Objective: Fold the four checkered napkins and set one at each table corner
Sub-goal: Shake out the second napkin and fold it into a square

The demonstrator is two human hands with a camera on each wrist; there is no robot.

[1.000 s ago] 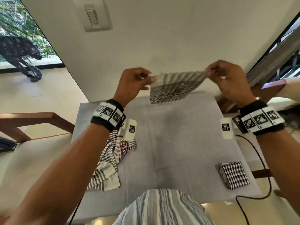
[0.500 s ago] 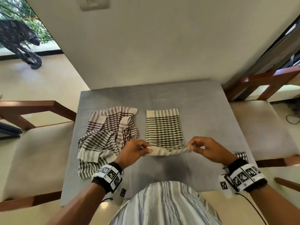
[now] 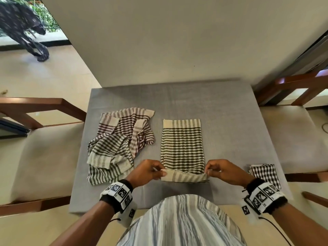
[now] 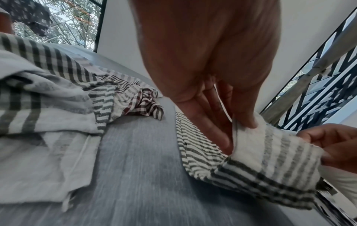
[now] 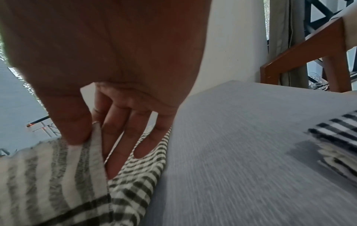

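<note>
A green-and-cream checkered napkin (image 3: 182, 146) lies as a long strip on the grey table (image 3: 221, 107). Its near end is lifted and turned up. My left hand (image 3: 160, 172) pinches the near left corner (image 4: 249, 137) between thumb and fingers. My right hand (image 3: 210, 172) pinches the near right corner (image 5: 85, 146). A heap of unfolded checkered napkins (image 3: 117, 144) lies to the left. One folded black-and-white napkin (image 3: 264, 174) sits at the near right table corner, also in the right wrist view (image 5: 334, 146).
Wooden chairs with cream seats stand at the left (image 3: 42, 157) and right (image 3: 291, 139) of the table. A cream wall (image 3: 159, 41) rises behind the far edge. A cable (image 3: 276, 231) hangs from my right wrist.
The napkin was held up in the air a second ago; both hands brought it down flat on the table, and now its near edge is raised and curled over.
</note>
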